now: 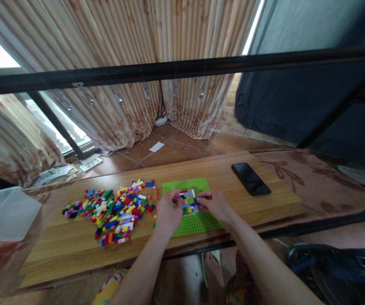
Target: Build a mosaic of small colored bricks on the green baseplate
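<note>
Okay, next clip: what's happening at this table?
A person has both hands on a small multicoloured patch of bricks stuck on a green baseplate, which lies on a wooden board. The left hand is at the patch's left edge and the right hand at its right edge. Whether either hand grips a single brick is too small to tell. A pile of loose bricks lies to the left, a black phone to the right.

Unsleeved forearms (144, 267) end in left hand (169, 213), right hand (216, 206); clothing (108, 290) is colourfully patterned.
</note>
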The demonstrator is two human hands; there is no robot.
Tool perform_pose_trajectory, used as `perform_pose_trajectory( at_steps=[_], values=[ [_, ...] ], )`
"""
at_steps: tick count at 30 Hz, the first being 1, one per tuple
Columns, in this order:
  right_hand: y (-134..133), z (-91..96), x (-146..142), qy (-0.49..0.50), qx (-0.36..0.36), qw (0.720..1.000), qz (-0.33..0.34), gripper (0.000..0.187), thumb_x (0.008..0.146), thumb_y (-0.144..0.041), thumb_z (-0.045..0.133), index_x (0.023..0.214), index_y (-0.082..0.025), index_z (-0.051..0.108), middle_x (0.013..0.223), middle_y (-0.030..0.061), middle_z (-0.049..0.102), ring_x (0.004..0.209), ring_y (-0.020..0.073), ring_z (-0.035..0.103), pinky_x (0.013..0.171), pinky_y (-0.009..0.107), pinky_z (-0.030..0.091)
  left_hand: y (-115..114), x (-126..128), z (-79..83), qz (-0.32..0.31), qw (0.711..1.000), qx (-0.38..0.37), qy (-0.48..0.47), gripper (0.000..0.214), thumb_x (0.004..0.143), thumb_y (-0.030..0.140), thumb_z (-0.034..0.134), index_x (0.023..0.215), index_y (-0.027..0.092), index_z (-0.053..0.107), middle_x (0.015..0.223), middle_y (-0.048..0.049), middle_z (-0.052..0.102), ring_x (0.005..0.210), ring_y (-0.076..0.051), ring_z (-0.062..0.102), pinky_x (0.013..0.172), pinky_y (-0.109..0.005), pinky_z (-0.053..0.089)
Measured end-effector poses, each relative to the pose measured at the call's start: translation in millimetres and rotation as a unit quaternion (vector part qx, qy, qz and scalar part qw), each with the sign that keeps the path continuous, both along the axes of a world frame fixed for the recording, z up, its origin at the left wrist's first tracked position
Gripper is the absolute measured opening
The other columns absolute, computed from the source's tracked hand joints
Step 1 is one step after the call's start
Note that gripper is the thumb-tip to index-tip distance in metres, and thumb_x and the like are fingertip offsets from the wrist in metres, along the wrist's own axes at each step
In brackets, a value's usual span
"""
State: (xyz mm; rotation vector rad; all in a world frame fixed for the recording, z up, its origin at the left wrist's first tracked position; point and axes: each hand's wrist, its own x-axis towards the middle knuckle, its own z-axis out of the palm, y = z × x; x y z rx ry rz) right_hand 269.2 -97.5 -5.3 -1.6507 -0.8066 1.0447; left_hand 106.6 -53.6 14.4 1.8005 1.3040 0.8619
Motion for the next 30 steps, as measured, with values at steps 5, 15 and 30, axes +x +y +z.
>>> perform_pose_trajectory(
  at_steps=[5, 15, 30],
  values=[
    [2, -3.8, 0, -0.007, -0.002, 1.000, 0.008, 0.005, 0.068, -0.015, 0.068, 0.071, -0.015, 0.072, 0.055, 0.0001, 0.067, 0.048, 0.0111, 0.060, 0.047, 0.020, 0.048, 1, -1, -1.8, -0.006, 1.000, 0.002, 0.019, 0.025, 0.079, 0.011, 0.054, 0.100, 0.014, 0.068, 0.090, -0.0077, 0.069, 0.076, -0.017, 0.063, 0.075, -0.030, 0.050],
    [2, -7.5, 1, -0.009, -0.014, 1.000, 0.016, 0.007, 0.073, -0.020, 0.067, 0.074, -0.015, 0.071, 0.055, 0.0008, 0.067, 0.049, 0.0115, 0.062, 0.047, 0.020, 0.051, 2, -1, -3.6, -0.012, 1.000, 0.001, 0.025, 0.026, 0.079, 0.012, 0.054, 0.101, 0.014, 0.069, 0.090, -0.0081, 0.070, 0.076, -0.017, 0.064, 0.076, -0.031, 0.050],
    [2, -9.0, -1, -0.054, -0.039, 0.998, 0.016, 0.025, 0.071, -0.037, 0.073, 0.075, -0.013, 0.072, 0.055, 0.0022, 0.066, 0.048, 0.0104, 0.059, 0.040, 0.017, 0.045, 7, -14, 2.0, 0.015, 0.999, 0.007, 0.035, 0.024, 0.079, 0.012, 0.055, 0.098, 0.015, 0.071, 0.092, -0.0085, 0.071, 0.075, -0.017, 0.063, 0.075, -0.030, 0.049]
  ],
)
